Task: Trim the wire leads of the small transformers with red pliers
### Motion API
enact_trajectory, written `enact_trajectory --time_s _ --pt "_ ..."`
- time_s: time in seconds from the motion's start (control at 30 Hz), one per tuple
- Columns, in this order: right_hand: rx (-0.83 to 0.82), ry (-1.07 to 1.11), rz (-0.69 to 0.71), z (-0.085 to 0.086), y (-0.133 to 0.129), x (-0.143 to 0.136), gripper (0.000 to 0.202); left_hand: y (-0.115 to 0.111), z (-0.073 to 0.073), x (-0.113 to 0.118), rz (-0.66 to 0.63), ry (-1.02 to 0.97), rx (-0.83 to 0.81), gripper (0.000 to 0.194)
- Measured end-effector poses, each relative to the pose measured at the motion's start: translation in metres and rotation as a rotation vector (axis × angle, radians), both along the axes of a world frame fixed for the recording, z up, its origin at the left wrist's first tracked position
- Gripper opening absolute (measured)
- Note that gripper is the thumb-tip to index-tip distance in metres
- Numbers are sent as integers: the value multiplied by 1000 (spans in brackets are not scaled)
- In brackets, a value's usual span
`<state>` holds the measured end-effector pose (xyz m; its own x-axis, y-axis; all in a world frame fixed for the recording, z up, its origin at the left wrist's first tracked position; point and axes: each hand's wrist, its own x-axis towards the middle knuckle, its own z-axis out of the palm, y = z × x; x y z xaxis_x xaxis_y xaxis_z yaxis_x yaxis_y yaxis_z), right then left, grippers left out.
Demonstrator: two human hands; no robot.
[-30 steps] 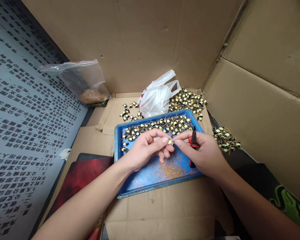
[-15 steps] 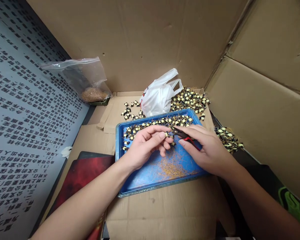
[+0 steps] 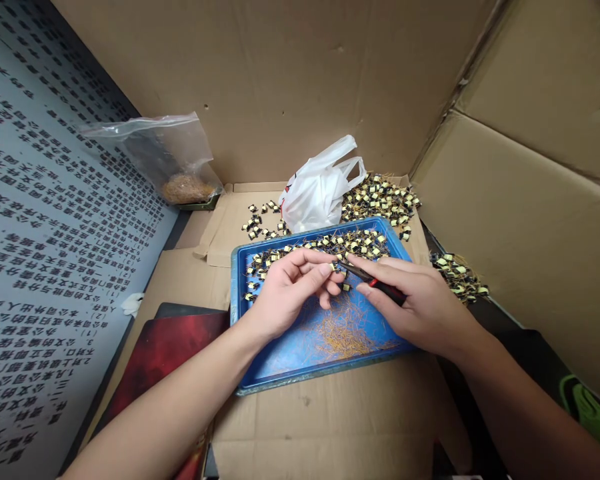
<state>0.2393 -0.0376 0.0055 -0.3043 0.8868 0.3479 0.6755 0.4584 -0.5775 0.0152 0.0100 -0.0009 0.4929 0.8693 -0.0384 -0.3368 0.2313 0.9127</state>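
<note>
Between the thumb and fingers of my left hand (image 3: pixel 297 287) is a small coil (image 3: pixel 335 267), black with yellow tape, mostly covered by the fingertips. My right hand (image 3: pixel 415 297) is wrapped round red-and-black wire cutters (image 3: pixel 375 283), whose dark jaws point left and meet the coil's right side. Both hands are above a blue tray (image 3: pixel 280 377). Many like coils (image 3: pixel 310 247) lie along its far side. Below my hands, a heap of short copper-coloured wire bits (image 3: pixel 347 335) lies on the tray floor.
Behind the tray stands a white plastic bag (image 3: pixel 313 197), with a coil pile (image 3: pixel 380 200) beside it and another pile (image 3: pixel 457 277) at right. A clear zip bag (image 3: pixel 187 187) with copper-coloured wire is back left. Cardboard walls (image 3: pixel 280 80) rise behind and at right.
The wire cutters have turned in my right hand, and their jaws have moved slightly left and down to the coil. My left hand has barely moved, still holding the coil.
</note>
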Motion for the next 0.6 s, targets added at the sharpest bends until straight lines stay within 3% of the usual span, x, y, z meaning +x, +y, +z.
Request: enact_trajectory --time_s 0.6 --pt "-35 40 24 -4 1 1 43 0 -2 1 -16 -14 -8 21"
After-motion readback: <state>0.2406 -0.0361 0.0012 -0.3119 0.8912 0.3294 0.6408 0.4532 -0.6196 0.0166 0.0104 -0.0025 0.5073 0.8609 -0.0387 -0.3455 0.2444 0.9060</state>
